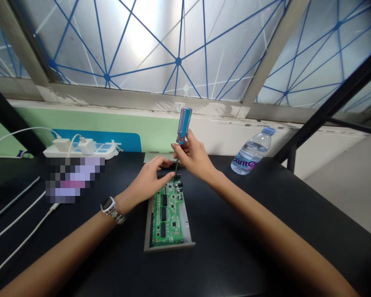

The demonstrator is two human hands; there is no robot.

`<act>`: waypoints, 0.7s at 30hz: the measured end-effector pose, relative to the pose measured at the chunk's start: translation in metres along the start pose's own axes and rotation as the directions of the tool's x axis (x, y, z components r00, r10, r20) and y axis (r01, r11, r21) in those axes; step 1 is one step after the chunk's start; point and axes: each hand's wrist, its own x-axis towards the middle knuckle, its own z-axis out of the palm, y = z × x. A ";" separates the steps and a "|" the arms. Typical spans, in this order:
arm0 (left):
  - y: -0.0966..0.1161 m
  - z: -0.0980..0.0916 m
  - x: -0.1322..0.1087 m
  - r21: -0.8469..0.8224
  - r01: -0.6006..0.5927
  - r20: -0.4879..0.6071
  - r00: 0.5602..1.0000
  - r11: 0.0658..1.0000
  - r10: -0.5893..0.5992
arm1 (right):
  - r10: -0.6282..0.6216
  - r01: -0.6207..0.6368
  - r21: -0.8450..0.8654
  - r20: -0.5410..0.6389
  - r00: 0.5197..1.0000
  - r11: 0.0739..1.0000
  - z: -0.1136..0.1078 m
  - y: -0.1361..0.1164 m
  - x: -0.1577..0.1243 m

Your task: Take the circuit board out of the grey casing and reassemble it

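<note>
A green circuit board (168,218) lies in a shallow metal tray (188,231) on the black table. My right hand (194,156) is closed around the lower handle of a screwdriver (184,121) with a clear and blue handle. The screwdriver stands almost upright, its shaft pointing down at the far end of the board. Whether the tip sits on a screw is too small to tell. My left hand (150,175) rests over the board's far left corner, thumb stretched out beside the shaft and fingers apart from it. A flat pale panel (151,157) lies behind both hands.
A water bottle (250,152) leans in view at the back right. At the back left sits a white power strip (80,148) with plugs and cables, near a blurred-out object (76,181). Wall and windows border the table's back; a black frame bar (321,111) slants at right.
</note>
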 end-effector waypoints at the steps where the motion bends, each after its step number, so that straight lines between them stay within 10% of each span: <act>1: 0.002 0.004 0.005 -0.057 0.013 0.020 1.000 0.998 -0.012 | 0.002 -0.002 0.000 -0.006 1.000 1.000 0.000 0.000 0.000; 11: -0.012 0.031 0.023 -0.258 0.051 -0.126 0.988 0.965 -0.086 | 0.049 -0.049 0.020 0.002 0.999 0.999 -0.001 0.005 0.001; 21: -0.004 0.028 0.015 -0.366 0.014 -0.042 0.999 0.931 -0.032 | 0.137 -0.194 0.248 0.230 0.963 0.949 -0.018 0.001 0.006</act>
